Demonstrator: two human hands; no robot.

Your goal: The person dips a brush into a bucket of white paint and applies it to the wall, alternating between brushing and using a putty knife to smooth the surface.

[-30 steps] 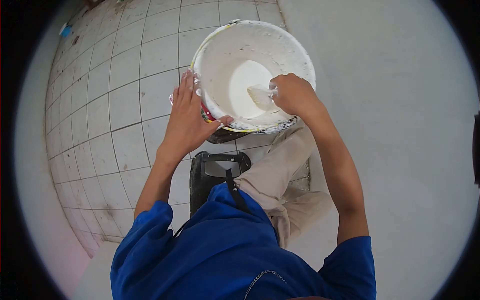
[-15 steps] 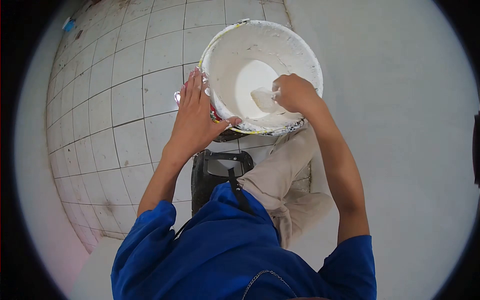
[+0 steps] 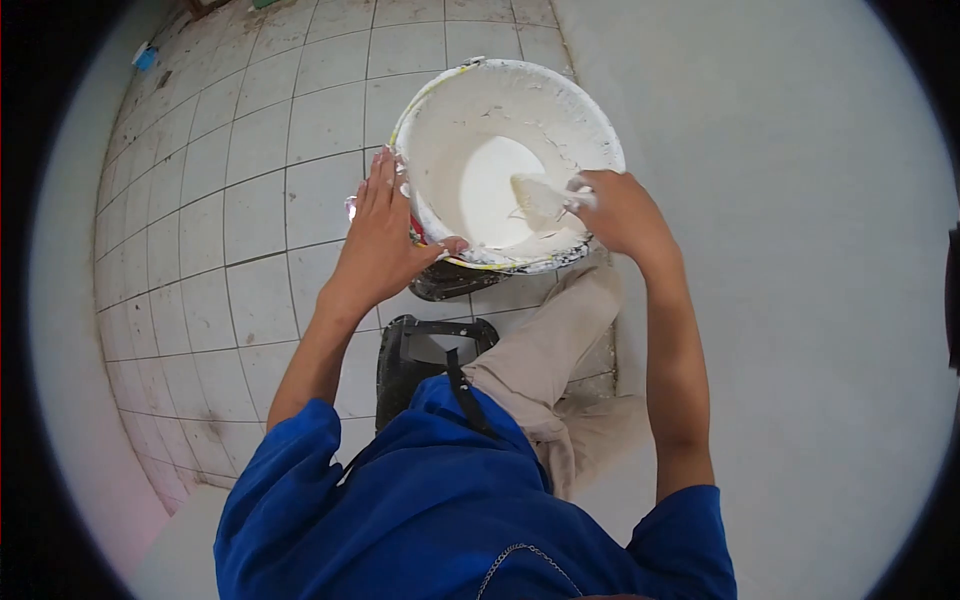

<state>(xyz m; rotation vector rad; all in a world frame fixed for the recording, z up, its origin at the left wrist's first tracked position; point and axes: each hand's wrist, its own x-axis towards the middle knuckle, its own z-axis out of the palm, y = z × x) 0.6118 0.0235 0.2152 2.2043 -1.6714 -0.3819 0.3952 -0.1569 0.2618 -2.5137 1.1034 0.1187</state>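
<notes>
A white bucket [image 3: 595,125] stands in front of me, its rim crusted with dried white and dark paint. White paint [image 3: 497,190] covers its bottom. My left hand [image 3: 375,250] lies against the bucket's near left side, fingers stretched flat along the outside and thumb spread on the rim. In my right hand [image 3: 628,212], which reaches over the right rim, is a paint-coated paintbrush [image 3: 540,197]. I grip it by the handle, and its bristles point left inside the bucket, above the near inner wall.
A black plastic stool [image 3: 398,365] is on the tiled floor [image 3: 260,220] just before my body. Another dark object [image 3: 440,282] shows under the bucket. A pale smooth wall [image 3: 780,250] rises close on the right. Far left lies a small blue item [image 3: 146,57].
My right hand has shifted outward to the bucket's right rim and turned, with the paintbrush tilted differently. My left hand stays at the rim. The whole view has moved slightly.
</notes>
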